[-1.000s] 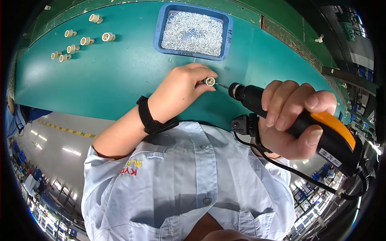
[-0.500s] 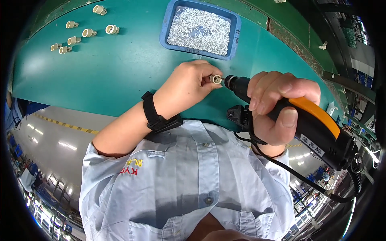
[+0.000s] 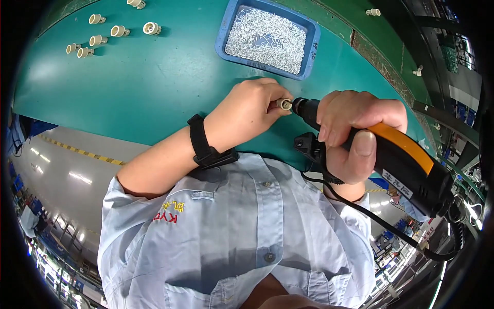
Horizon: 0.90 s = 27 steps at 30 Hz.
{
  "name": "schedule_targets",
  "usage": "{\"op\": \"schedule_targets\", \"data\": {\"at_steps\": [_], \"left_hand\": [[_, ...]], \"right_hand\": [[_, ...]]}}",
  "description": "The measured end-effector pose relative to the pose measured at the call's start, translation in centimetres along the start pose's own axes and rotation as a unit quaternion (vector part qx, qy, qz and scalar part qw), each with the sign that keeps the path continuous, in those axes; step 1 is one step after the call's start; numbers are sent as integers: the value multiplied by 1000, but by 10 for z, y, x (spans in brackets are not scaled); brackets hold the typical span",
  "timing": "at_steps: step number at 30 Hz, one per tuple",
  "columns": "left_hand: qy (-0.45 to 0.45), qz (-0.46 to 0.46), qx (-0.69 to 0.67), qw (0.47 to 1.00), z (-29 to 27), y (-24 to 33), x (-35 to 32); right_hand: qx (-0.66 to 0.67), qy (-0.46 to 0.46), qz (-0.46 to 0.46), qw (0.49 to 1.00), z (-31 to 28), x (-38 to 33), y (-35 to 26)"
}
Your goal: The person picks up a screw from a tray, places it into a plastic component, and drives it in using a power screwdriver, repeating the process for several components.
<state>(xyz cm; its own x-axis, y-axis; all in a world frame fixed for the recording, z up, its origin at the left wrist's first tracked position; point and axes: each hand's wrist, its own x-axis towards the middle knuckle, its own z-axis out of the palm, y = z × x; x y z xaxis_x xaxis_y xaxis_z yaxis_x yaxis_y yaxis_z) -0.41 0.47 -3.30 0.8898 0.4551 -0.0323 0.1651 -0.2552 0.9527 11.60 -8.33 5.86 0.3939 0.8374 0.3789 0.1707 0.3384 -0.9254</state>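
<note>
My left hand [image 3: 248, 108] pinches a small cream cylindrical part [image 3: 283, 104] between thumb and fingers, just above the green table [image 3: 128, 92]. A black wrist strap sits on that forearm. My right hand [image 3: 355, 134] grips a black and orange electric screwdriver [image 3: 396, 159]. Its black nose touches the end of the cream part. A black cable runs from the tool's rear down to the right.
A blue tray [image 3: 309, 49] full of small silvery screws lies at the back of the table, just beyond my hands. Several cream cylindrical parts [image 3: 110, 32] lie in a loose group at the far left. Another cream part [image 3: 373, 11] rests at the far right edge.
The screwdriver has moved left until its tip met the cream part in my left hand. Both hands have come closer together.
</note>
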Motion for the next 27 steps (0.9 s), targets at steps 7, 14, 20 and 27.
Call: {"op": "schedule_targets", "data": {"at_steps": [7,14,20,27], "left_hand": [[62,69,-9,996,10,-1,-5],[89,133,164,973,-39,4,39],[46,102,232,966,-55,-10,64],[117,126,188,967,-54,-10,64]], "right_hand": [[77,-33,-43,996,-17,-3,-11],[120,-6,-121,985,-48,-16,-34],[97,7,-100,990,-50,-21,-27],[109,22,-105,988,-51,-15,-25]]}}
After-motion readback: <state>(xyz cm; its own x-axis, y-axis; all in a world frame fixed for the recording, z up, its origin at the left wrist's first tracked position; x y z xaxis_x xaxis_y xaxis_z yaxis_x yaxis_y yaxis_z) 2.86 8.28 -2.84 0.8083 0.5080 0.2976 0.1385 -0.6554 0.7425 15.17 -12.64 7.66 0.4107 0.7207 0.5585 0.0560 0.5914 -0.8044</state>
